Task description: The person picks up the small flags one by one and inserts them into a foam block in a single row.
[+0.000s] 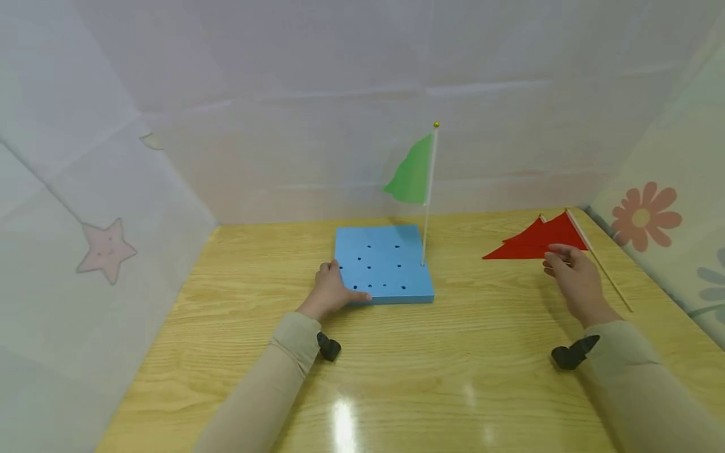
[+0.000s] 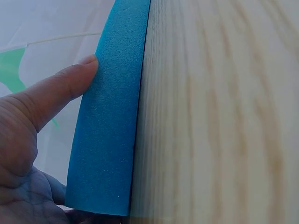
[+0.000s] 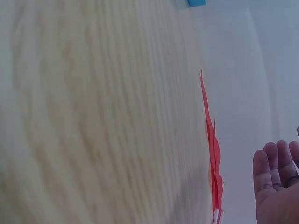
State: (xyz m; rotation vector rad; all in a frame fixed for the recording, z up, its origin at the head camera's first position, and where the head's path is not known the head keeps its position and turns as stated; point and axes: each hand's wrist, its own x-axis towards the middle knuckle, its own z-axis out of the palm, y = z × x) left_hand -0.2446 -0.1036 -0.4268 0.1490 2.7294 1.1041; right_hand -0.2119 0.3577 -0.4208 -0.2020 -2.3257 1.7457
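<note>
My left hand holds the near left corner of a blue foam block, with the thumb along the front edge and the fingers at the left side. Several small holes dot the block's top. A green flag on a thin white stick stands upright in a hole near the right edge. To the right, two red flags lie overlapping on the table. My right hand hovers by their near side, fingers loosely bent and holding nothing. In the right wrist view the red flags appear edge-on beside that hand.
The wood-grain table ends at a pale cloth backdrop behind and on both sides. One red flag's stick points toward the table's right edge. A dark wrist camera sits at the right cuff, another at the left.
</note>
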